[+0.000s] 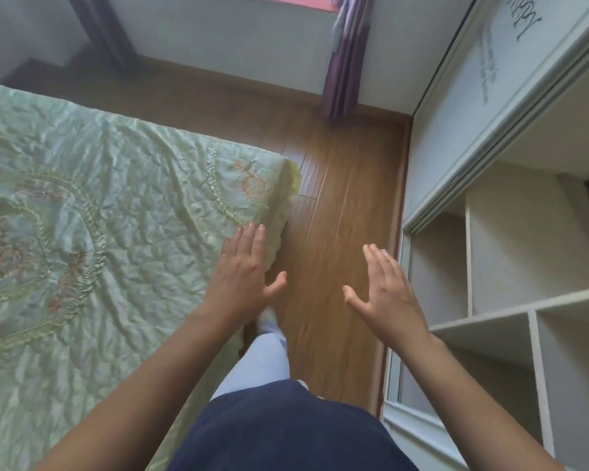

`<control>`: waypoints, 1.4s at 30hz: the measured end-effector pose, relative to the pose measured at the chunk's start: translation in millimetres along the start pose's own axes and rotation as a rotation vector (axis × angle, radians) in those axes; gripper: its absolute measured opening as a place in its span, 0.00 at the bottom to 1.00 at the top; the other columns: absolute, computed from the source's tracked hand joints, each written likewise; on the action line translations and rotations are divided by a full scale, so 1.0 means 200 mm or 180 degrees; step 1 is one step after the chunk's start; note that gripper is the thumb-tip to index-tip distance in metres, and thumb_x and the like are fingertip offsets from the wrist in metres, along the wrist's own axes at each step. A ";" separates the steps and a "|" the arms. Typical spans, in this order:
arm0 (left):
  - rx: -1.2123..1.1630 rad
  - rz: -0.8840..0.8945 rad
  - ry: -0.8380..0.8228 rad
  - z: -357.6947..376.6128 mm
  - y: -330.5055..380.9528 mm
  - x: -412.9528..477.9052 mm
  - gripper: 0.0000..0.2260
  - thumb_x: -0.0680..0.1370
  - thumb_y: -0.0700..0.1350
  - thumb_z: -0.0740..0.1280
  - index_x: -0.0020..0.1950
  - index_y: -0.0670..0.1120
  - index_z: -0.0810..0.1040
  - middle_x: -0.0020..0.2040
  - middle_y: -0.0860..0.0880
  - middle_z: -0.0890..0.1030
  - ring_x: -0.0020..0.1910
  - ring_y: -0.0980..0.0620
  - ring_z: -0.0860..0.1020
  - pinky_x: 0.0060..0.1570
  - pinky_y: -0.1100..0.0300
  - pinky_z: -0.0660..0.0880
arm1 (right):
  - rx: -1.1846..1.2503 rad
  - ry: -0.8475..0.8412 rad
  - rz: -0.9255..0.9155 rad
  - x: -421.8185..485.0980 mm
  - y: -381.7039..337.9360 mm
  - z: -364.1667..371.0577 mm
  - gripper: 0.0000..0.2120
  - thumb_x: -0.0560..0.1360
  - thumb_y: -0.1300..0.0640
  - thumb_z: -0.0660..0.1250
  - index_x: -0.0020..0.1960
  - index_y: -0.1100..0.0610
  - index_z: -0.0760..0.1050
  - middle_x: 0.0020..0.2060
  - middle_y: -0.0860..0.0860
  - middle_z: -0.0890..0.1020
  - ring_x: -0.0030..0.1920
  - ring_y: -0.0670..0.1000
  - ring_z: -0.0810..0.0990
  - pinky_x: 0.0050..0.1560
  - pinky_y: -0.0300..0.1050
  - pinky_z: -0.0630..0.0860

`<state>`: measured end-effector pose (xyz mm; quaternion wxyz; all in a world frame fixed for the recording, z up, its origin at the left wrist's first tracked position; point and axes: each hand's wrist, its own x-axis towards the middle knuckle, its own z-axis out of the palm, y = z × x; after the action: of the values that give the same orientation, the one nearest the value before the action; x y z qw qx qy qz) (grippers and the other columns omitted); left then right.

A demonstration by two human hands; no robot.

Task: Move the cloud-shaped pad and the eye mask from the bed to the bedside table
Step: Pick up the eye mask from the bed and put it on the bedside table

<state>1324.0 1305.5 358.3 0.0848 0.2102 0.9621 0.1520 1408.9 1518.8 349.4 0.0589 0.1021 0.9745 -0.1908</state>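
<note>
My left hand [245,266] is held out flat over the right edge of the bed [116,205], fingers apart, holding nothing. My right hand [385,287] is raised open over the wooden floor [340,212], palm turned inward, also holding nothing. The bed is covered by a pale green quilted spread with embroidered flowers. Neither the cloud-shaped pad, the eye mask nor the bedside table appears in this view.
A white open wardrobe with shelves [510,300] and a sliding door [497,96] lines the right side. A narrow strip of wooden floor runs between bed and wardrobe. Purple curtains [346,62] hang by the far wall. My leg and foot [267,338] stand beside the bed.
</note>
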 end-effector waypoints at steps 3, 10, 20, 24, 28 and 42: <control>0.0065 -0.0057 -0.0014 0.01 -0.02 0.27 0.38 0.73 0.61 0.54 0.76 0.40 0.49 0.77 0.40 0.54 0.77 0.44 0.50 0.76 0.48 0.48 | 0.0029 0.0007 -0.0041 0.27 0.05 -0.04 0.36 0.76 0.42 0.57 0.76 0.55 0.48 0.77 0.52 0.54 0.77 0.50 0.49 0.74 0.45 0.47; 0.0062 -0.0019 0.0153 -0.09 -0.06 1.06 0.42 0.68 0.64 0.45 0.76 0.40 0.50 0.77 0.41 0.55 0.77 0.43 0.51 0.75 0.49 0.48 | -0.0036 0.0085 -0.0142 1.06 0.10 -0.21 0.36 0.75 0.42 0.57 0.76 0.56 0.49 0.76 0.53 0.55 0.76 0.51 0.50 0.74 0.46 0.49; 0.0226 0.0396 -0.0006 -0.30 -0.03 2.09 0.39 0.71 0.63 0.47 0.76 0.42 0.47 0.78 0.43 0.52 0.77 0.46 0.47 0.74 0.53 0.43 | -0.0166 0.0320 0.0146 2.03 0.27 -0.56 0.37 0.72 0.38 0.51 0.76 0.55 0.51 0.76 0.53 0.57 0.76 0.52 0.52 0.73 0.48 0.54; 0.0172 0.0433 -0.0093 -0.30 0.06 2.43 0.36 0.76 0.59 0.57 0.76 0.42 0.47 0.78 0.43 0.51 0.77 0.47 0.47 0.74 0.52 0.44 | -0.0205 0.0309 0.0098 2.34 0.39 -0.64 0.39 0.70 0.36 0.45 0.76 0.55 0.51 0.76 0.53 0.58 0.76 0.53 0.53 0.73 0.48 0.55; 0.0161 0.0313 -0.0013 -0.27 0.17 2.79 0.36 0.76 0.58 0.58 0.76 0.42 0.47 0.78 0.43 0.51 0.77 0.47 0.46 0.75 0.52 0.45 | -0.0278 0.0223 -0.0141 2.73 0.54 -0.73 0.41 0.68 0.35 0.45 0.75 0.58 0.54 0.75 0.56 0.60 0.76 0.55 0.56 0.73 0.50 0.56; 0.0053 -0.1365 0.0557 -0.39 0.34 3.65 0.40 0.70 0.64 0.48 0.76 0.41 0.50 0.77 0.41 0.54 0.77 0.44 0.49 0.74 0.51 0.46 | -0.0320 -0.0222 -0.1504 3.98 0.75 -1.16 0.36 0.75 0.42 0.60 0.76 0.58 0.52 0.75 0.55 0.59 0.76 0.53 0.54 0.74 0.47 0.52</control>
<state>676.9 1658.7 381.5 0.0297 -0.0123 0.9896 0.1402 650.0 1884.4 386.3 0.0512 -0.1384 0.9770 -0.1540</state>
